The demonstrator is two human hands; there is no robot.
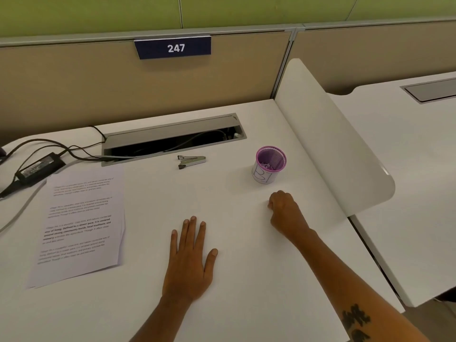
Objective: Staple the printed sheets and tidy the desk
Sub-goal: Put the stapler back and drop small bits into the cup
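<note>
Sitting wide and mostly bare, the white desk (pixel 153 243) is giving little sign of progress yet. Printed sheets (pixel 81 225) are lying at its left side as a loose pile, their edges fanning slightly at the right and bottom; no staple is showing, so the stapling is probably still waiting. Resting flat mid-desk, the left hand (pixel 190 257) is keeping its fingers straight and slightly spread, holding nothing. Curling into a fist near the purple mesh cup (pixel 269 165), the right hand (pixel 283 211) is showing nothing held. Lying untouched near the cable tray (pixel 172 137), well apart from both hands, the small stapler (pixel 191 161) is awaiting use. Tidying looks unfinished too.
</note>
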